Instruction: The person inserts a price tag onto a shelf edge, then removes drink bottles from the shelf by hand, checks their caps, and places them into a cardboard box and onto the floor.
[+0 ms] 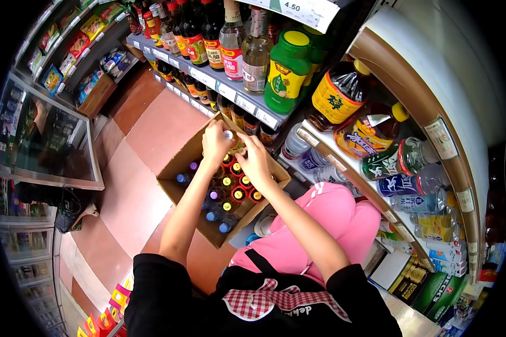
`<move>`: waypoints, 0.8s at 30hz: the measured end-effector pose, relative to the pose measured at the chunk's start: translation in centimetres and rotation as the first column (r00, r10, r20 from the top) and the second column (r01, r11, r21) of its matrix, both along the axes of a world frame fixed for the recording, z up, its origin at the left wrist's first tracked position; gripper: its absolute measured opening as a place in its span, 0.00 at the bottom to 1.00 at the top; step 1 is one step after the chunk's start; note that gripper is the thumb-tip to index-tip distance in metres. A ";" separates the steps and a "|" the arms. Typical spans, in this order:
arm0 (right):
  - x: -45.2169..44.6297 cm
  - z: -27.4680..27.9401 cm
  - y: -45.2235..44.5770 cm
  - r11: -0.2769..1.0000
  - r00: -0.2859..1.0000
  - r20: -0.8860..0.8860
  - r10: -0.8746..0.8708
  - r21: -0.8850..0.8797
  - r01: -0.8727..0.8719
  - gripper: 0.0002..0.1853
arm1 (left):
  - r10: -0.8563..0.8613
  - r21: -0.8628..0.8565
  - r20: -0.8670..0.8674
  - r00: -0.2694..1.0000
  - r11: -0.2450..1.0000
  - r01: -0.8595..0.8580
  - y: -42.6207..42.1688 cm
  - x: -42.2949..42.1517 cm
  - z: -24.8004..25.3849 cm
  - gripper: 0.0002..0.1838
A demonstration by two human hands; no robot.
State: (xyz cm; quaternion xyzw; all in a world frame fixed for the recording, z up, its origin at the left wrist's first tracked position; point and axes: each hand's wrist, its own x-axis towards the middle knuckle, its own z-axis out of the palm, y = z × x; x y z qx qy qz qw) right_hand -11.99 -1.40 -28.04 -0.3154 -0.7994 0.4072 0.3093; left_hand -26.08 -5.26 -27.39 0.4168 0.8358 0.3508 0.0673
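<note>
My left hand (215, 142) is at the far end of an open cardboard box (178, 164), its fingers closed around a bottle with a whitish cap (228, 135). Beside it, my right hand (252, 159) has its fingers bent near the same bottle and the box's contents; its fingertips are partly hidden. Several bottles stand upright in the box, with yellow-and-red caps (239, 194), purple caps and blue caps (225, 228). The box rests by my knees, next to the shelf.
A shelf edge (226, 91) with sauce bottles and a green bottle (287, 73) runs above the box. Large drink bottles (337, 95) fill the curved shelf at right. A glass-doored cooler (50, 135) stands left. Pink trousers (315, 224) cover my bent legs.
</note>
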 end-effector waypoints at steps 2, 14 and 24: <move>-1.2 -0.7 0.5 0.998 0.999 0.053 -0.012 0.067 0.009 0.28 | 0.004 -0.027 0.030 1.000 1.000 -0.003 0.1 0.3 -0.1 0.14; -2.4 -2.4 1.9 0.999 0.986 0.169 -0.013 0.045 0.006 0.14 | -0.124 -0.153 0.311 0.942 0.972 0.178 -0.1 0.0 -0.5 0.15; -0.6 -2.6 3.5 1.000 0.994 0.105 0.008 -0.005 -0.008 0.16 | 0.010 -0.460 -0.039 0.999 0.888 -0.027 -0.2 -5.5 -11.9 0.13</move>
